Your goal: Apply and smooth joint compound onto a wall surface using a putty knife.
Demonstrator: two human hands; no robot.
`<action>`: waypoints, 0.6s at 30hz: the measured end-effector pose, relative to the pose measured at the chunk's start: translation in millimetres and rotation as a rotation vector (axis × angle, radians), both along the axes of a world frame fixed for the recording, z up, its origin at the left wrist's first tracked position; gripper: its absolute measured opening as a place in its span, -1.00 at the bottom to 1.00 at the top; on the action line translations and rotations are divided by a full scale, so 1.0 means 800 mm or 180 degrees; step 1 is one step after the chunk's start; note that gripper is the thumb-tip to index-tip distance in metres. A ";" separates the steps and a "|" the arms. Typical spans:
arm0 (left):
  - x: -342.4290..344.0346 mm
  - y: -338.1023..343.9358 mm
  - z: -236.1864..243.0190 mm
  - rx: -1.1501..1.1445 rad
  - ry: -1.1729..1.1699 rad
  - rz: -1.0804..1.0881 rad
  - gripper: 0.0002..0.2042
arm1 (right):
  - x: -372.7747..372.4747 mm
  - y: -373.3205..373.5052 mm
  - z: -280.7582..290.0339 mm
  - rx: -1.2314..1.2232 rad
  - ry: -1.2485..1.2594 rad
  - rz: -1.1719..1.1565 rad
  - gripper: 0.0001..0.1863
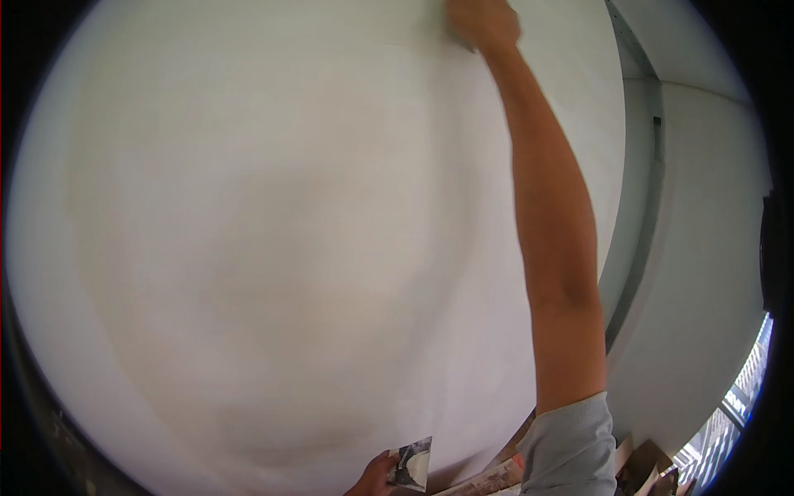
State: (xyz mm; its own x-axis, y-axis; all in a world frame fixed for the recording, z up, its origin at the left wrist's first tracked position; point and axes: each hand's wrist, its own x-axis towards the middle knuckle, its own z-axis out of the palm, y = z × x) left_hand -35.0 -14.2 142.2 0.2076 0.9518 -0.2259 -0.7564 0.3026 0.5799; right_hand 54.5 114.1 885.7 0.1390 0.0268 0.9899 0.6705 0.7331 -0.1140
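Observation:
A broad white wall (314,248) fills most of the view. At the top of it my right hand (486,23) is closed close against the surface, my bare forearm stretched up towards it. A small dark edge shows beneath the fingers, but the thing they hold is mostly hidden. Low in the middle, my left hand (376,474) grips a putty knife (411,465). Its wide metal blade points up and to the right, with pale paste and dark smears on it. That blade appears apart from the wall.
Right of the wall's edge runs a grey metal frame (645,207), with another pale panel (703,231) beyond. Brown cardboard-like pieces (645,467) lie at the lower right, near a bright slatted opening (732,413). A stained board (492,478) shows beside my sleeve.

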 end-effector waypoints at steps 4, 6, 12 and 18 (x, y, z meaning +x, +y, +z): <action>0.001 0.001 0.000 0.1389 0.2349 0.0169 -0.76 | -0.101 -0.059 -0.035 0.0403 -0.0633 0.0291 -0.48; 0.005 0.012 -0.014 0.0034 0.0215 -0.0132 -0.77 | -0.128 -0.062 -0.051 0.0753 -0.0964 0.0096 -0.48; -0.001 -0.002 0.029 0.2884 0.4672 0.0701 -0.77 | -0.074 -0.070 -0.134 0.1530 -0.1680 -0.0338 -0.72; 0.025 0.016 0.000 -0.0017 0.0153 0.0177 -0.78 | 0.093 0.057 -0.069 0.1333 -0.0312 -0.0708 -0.70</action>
